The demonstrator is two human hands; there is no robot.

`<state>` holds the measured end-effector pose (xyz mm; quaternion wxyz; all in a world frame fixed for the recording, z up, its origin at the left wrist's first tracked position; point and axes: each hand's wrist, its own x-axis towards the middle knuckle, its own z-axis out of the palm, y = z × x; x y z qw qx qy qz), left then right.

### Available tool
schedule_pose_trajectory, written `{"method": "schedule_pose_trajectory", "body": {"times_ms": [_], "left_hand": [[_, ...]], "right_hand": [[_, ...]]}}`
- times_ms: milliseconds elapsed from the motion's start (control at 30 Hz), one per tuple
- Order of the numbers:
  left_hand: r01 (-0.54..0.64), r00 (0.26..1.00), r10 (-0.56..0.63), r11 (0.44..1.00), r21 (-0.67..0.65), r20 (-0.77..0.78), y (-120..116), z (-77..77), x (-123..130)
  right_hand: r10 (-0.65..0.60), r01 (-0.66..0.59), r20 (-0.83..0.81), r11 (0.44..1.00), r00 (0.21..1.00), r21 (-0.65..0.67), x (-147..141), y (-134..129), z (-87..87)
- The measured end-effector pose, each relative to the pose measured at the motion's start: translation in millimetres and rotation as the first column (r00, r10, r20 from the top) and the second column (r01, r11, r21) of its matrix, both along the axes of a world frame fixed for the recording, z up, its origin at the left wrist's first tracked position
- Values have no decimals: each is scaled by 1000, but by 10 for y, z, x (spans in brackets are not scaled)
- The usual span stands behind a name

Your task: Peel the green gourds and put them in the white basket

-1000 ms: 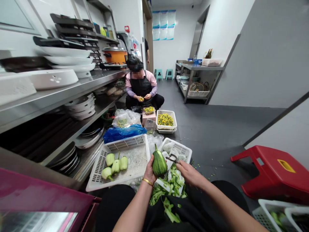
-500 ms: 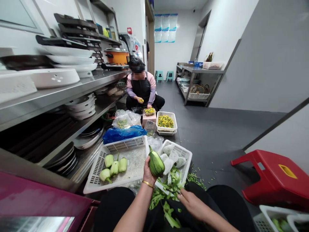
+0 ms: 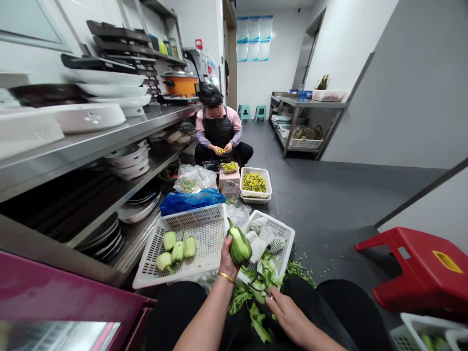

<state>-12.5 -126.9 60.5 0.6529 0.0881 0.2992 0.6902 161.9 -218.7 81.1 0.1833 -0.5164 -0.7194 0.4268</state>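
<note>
My left hand [image 3: 227, 259] is wrapped round a green squash [image 3: 239, 243], stem pointing up; pale peeled stripes run down its dark skin. In my right hand [image 3: 287, 309] is a peeler [image 3: 258, 282], its head just below the squash and apart from it. Beneath both hands, green peelings [image 3: 243, 295] lie over a white basket [image 3: 288, 248] and my dark clothing. White foam net sleeves [image 3: 259, 247] fill part of that basket. To the left, a larger white basket [image 3: 210, 247] holds several pale peeled squashes [image 3: 178, 252].
A co-worker [image 3: 219, 129] squats ahead, handling yellow flowers beside a basket of yellow flowers [image 3: 255, 183]. Steel shelves with dishes [image 3: 161, 123] line the left. A red stool [image 3: 420, 268] stands at right, a basket with green vegetables [image 3: 413, 324] below it. Scraps [image 3: 300, 270] litter the floor.
The peeler has come up and left into clear view, closer to the squash. My left hand still grips the squash. The co-worker's hands have come together around some flowers.
</note>
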Motion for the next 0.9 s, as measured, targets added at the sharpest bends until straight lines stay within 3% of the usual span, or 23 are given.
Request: {"method": "schedule_pose_trajectory", "body": {"times_ms": [167, 267, 333, 433, 500, 567, 633, 733, 833, 900], "left_hand": [[97, 989, -80, 987, 130, -126, -94, 143, 71], [88, 986, -62, 982, 170, -154, -116, 156, 78], [46, 989, -20, 983, 177, -148, -102, 129, 61], [-4, 993, 19, 991, 131, -113, -60, 73, 23], [-12, 998, 18, 996, 90, -66, -38, 52, 3], [19, 1000, -18, 998, 64, -15, -35, 54, -9], [108, 994, -109, 993, 50, 16, -54, 72, -10], [228, 973, -229, 972, 51, 13, -100, 104, 3], [217, 976, -215, 974, 68, -34, -133, 124, 12], [179, 983, -174, 981, 76, -58, -138, 124, 9]], "right_hand": [[-84, 81, 22, 989, 996, 127, -46, 634, 585], [-83, 80, 13, 988, 997, 129, -256, 839, 724], [-96, 96, 1, 988, 995, 117, -335, 690, 590], [-89, 89, -14, 995, 996, 49, -236, 205, 192], [24, -22, 21, 998, 1000, -54, -42, -59, -32], [121, -111, 70, 985, 990, -132, 162, -122, -100], [107, -93, 110, 988, 988, -122, 286, 29, 19], [-6, 6, 91, 1000, 996, -6, 239, 466, 407], [-49, 48, 26, 997, 998, 55, 1, 796, 718], [-54, 54, 11, 997, 998, 59, -161, 820, 753]]}}
